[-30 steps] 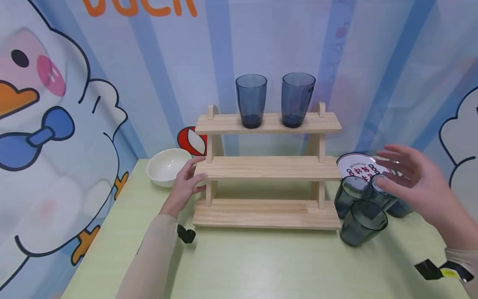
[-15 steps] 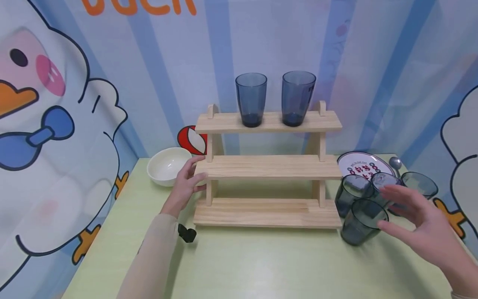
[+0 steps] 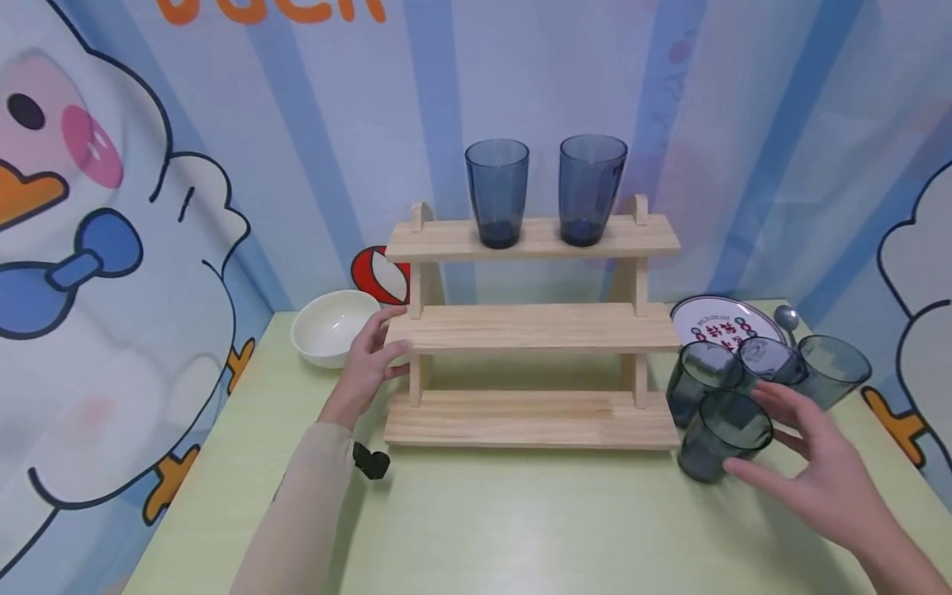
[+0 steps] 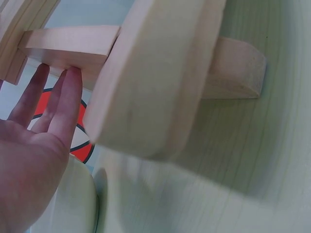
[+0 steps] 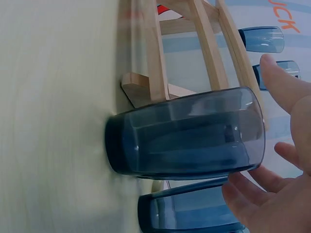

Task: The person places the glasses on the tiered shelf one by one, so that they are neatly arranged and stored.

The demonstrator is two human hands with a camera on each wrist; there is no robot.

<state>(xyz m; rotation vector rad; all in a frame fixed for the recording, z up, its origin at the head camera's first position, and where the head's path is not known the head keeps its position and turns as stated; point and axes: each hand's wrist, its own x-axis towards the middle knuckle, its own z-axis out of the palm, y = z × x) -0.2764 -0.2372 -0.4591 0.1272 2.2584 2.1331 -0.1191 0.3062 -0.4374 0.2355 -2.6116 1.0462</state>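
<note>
My left hand point(image 3: 364, 364) rests against the left side of a three-tier wooden display shelf point(image 3: 531, 417). In the left wrist view its extended fingers point(image 4: 68, 107) touch an upright between two tiers. My right hand point(image 3: 825, 479) is spread beside the nearest blue-grey tumbler point(image 3: 706, 450), thumb at the front and fingers behind. In the right wrist view the thumb stands apart from this upright tumbler point(image 5: 184, 136); fingertips lie by its rim, contact unclear. Just behind it are more tumblers point(image 3: 699, 376). Two further tumblers point(image 3: 498, 194) stand on the top tier.
A white bowl point(image 3: 330, 330) sits left of the shelf. Behind the right-hand tumblers lie a white plate point(image 3: 714, 318) with red print and a spoon point(image 3: 786, 316). A patterned cloth backdrop point(image 3: 297, 149) hangs behind the pale green table point(image 3: 521, 521).
My right hand has come down and left from above the tumblers to the nearest one, uncovering the spoon and rightmost tumbler. My left hand stays against the shelf.
</note>
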